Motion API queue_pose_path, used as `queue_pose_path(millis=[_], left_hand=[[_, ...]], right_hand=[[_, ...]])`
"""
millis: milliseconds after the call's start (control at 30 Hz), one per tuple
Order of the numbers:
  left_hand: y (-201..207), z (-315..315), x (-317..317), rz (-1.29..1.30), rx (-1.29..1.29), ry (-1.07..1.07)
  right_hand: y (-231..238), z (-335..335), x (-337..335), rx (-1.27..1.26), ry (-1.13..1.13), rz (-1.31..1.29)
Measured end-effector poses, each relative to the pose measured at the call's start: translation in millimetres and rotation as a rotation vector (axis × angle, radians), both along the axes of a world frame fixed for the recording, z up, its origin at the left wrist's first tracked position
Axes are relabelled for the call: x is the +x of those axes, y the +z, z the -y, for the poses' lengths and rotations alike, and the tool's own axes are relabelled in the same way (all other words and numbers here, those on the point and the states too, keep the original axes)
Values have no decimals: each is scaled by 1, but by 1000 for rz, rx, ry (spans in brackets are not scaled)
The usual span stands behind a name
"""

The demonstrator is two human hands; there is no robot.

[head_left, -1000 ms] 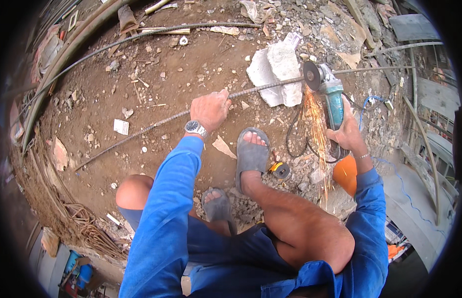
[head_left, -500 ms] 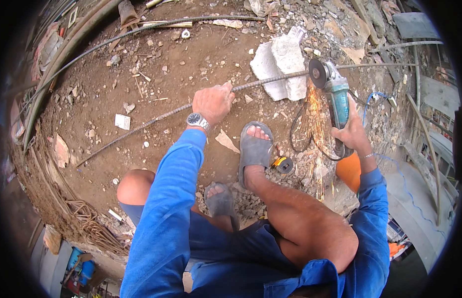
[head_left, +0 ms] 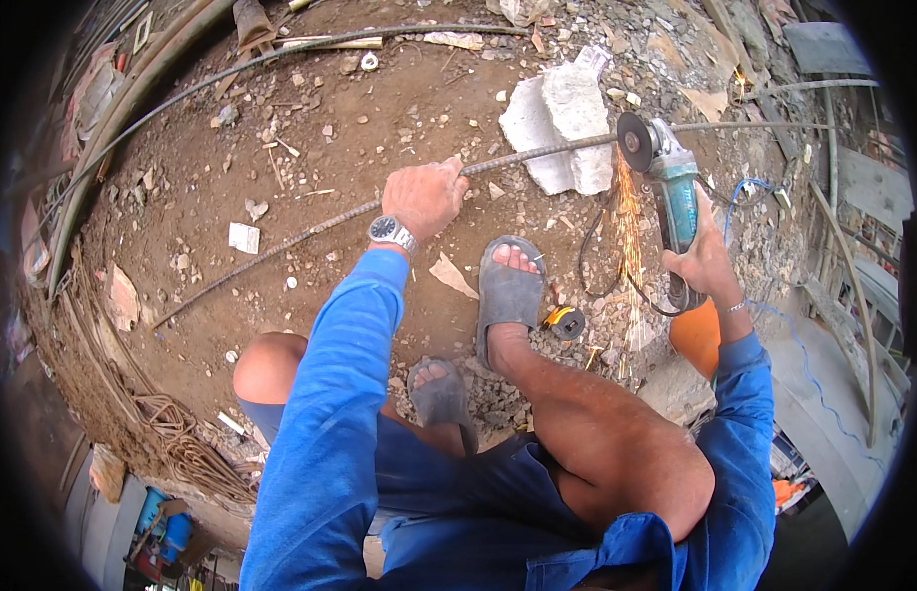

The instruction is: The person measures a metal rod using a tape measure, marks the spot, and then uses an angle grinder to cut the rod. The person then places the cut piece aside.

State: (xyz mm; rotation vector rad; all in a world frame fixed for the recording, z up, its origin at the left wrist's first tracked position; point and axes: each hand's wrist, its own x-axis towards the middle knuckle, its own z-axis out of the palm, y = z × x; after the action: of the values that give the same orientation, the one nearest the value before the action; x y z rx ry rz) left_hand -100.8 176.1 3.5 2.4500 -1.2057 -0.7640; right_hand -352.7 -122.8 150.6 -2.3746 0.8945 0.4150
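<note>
My left hand [head_left: 421, 204] is wrapped around a long ribbed steel rebar [head_left: 540, 153] that slants up from lower left to right. A broken white concrete chunk [head_left: 580, 118] lies under the rebar, left of the cut. In my right hand [head_left: 708, 258] is a teal and grey angle grinder [head_left: 678, 202], gripped by its body. Its dark cutting disc [head_left: 634, 143] meets the rebar just past the chunk. Orange sparks [head_left: 630, 236] stream down from the contact toward my lower legs. The depth of the cut is hidden behind the disc.
A yellow and black tape measure [head_left: 564, 323] lies beside my sandalled foot [head_left: 511, 295]. The grinder's black cord [head_left: 589, 256] loops by the sparks. Another bent rebar [head_left: 311, 47] crosses the far ground. Coiled rope [head_left: 188, 433] sits at left, metal sheets [head_left: 872, 187] at right.
The grinder, rebar and both hands hold nearly the same places, with a slight shift of the whole view. Sparks keep flying, with a small glow now at the upper right.
</note>
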Motion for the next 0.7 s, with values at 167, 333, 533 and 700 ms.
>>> queue_pose_path(millis=[167, 333, 533, 700], left_hand=[[-1, 1, 2, -11, 10, -17], [0, 0, 5, -42, 24, -10], [5, 4, 9, -98, 51, -15], [2, 3, 11, -109, 41, -20]], right_hand=[[-8, 5, -6, -92, 100, 89], [-5, 2, -3, -53, 55, 53], [-5, 2, -3, -57, 50, 54], [-4, 1, -1, -60, 39, 39]])
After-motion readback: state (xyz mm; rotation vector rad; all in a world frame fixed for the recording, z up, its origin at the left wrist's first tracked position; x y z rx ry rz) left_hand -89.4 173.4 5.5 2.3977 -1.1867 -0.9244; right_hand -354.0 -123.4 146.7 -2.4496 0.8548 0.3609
